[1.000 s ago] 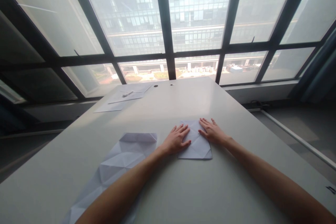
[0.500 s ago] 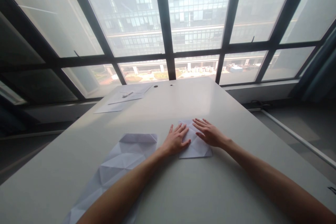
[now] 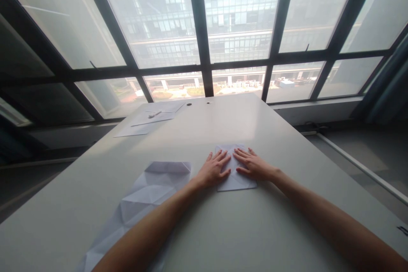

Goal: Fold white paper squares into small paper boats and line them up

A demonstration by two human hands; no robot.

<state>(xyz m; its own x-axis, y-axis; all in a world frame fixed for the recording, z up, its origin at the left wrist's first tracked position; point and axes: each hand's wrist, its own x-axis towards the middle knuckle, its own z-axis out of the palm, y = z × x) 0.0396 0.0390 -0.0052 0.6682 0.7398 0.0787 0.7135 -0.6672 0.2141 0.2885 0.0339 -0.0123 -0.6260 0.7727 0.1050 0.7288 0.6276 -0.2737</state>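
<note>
A small folded square of white paper (image 3: 236,182) lies on the white table (image 3: 242,229) in front of me. My left hand (image 3: 212,171) rests flat on its left side with the fingers spread. My right hand (image 3: 251,164) lies flat on the paper's upper middle, fingers stretched out toward the left hand. The fingertips of both hands are close together over the sheet. Neither hand grips anything.
A larger creased white sheet (image 3: 140,199) lies to the left of my left arm. Further back on the left are flat paper sheets (image 3: 137,129) with a small white pen-like object (image 3: 154,114). Large windows stand behind the table's far edge.
My right hand has slid leftward from the paper's right edge onto its middle, closer to my left hand. The left hand has stayed put.
</note>
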